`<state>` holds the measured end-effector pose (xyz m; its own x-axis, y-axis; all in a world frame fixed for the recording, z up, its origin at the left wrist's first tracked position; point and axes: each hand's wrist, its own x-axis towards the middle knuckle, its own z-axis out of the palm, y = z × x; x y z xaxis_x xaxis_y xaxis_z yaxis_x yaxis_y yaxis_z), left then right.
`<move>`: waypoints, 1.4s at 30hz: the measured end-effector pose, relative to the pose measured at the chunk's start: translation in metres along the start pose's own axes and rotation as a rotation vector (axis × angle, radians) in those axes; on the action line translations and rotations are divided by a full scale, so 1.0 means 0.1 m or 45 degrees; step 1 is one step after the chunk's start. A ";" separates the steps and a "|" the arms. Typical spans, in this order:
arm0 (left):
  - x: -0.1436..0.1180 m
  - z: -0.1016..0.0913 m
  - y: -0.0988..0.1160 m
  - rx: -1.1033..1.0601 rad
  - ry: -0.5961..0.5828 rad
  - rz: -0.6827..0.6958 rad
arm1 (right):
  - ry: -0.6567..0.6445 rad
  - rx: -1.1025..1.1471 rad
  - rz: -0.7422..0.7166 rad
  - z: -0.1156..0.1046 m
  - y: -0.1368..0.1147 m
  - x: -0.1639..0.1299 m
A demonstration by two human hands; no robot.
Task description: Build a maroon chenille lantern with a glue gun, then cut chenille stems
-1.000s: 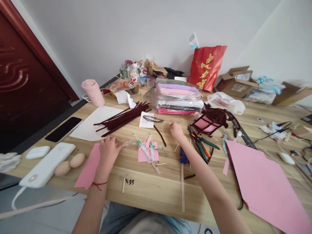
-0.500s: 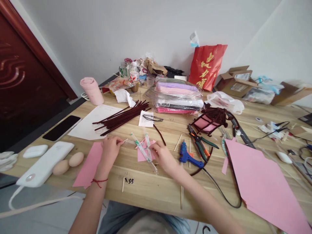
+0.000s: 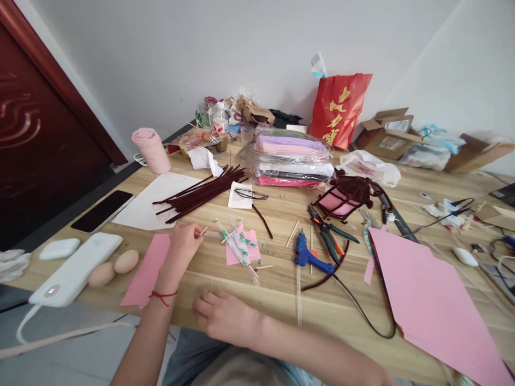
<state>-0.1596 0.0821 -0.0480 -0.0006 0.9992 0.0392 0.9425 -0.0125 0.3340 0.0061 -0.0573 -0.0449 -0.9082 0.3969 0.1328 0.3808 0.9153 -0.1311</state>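
Note:
Near the sheet with the dark pipe cleaners, my left hand pinches a short wooden stick, whose pale end pokes out past the fingertips. My right hand rests low at the table's front edge, fingers curled down; what lies under them is hidden. Between and beyond the hands, clear wrappers with green print lie across a small pink paper piece. A few short sticks are beside it. A longer pink paper strip is left of my left forearm.
To the right lie a blue glue gun, pliers, a brown-and-pink lantern-like model and a large pink sheet. Pipe cleaners are further back. Two eggs, a white power bank and a phone sit left.
My right hand has left the wrappers and come down toward the front edge, over the spot where a short stick lay. My left hand stays nearly in place with its stick.

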 end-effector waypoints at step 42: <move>-0.11 -0.34 0.05 -0.495 -0.164 0.072 | -0.321 0.155 1.154 -0.44 0.75 -1.01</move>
<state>-0.1662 0.0702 -0.0150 0.1128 0.9927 -0.0422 0.7432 -0.0562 0.6667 0.1336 -0.0257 -0.0247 -0.2917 0.9134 -0.2841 0.9515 0.2467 -0.1839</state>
